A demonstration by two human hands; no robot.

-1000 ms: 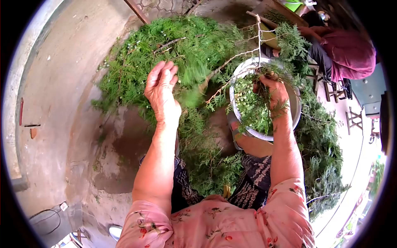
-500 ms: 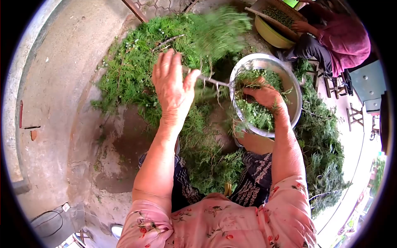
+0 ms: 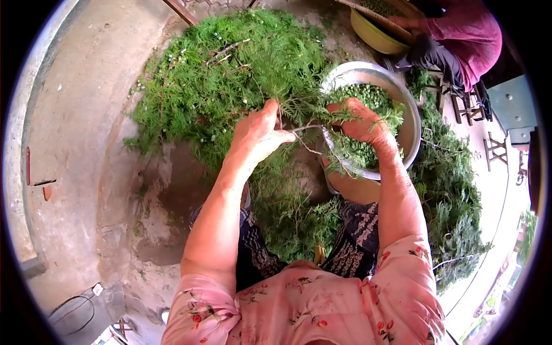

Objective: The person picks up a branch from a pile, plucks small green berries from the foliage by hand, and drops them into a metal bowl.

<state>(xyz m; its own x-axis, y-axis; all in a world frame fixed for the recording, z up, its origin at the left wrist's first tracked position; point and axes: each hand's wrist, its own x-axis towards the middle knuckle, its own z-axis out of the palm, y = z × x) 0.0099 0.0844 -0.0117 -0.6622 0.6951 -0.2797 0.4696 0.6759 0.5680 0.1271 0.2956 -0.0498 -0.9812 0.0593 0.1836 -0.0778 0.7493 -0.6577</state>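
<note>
A leafy green branch point(image 3: 310, 127) stretches between my two hands. My left hand point(image 3: 261, 129) is closed round its stem, left of the metal basin point(image 3: 411, 123). Over the basin's left side, my right hand point(image 3: 362, 121) has its fingers closed on the twigs of the same branch; leaves partly cover the fingertips. Small round green berries point(image 3: 368, 95) lie inside the basin. Beyond my left hand spreads a large heap of green branches point(image 3: 195, 80).
A person point(image 3: 466, 40) sits at the upper right beside a yellow tub point(image 3: 368, 34) and a woven tray. Darker cut branches point(image 3: 451, 213) lie right of the basin, and more lie between my legs. Small wooden stools point(image 3: 495, 149) stand at the right.
My left hand has gone from spread fingers to a closed hold on the branch and come lower. My right hand has risen out of the basin's greenery to its left side.
</note>
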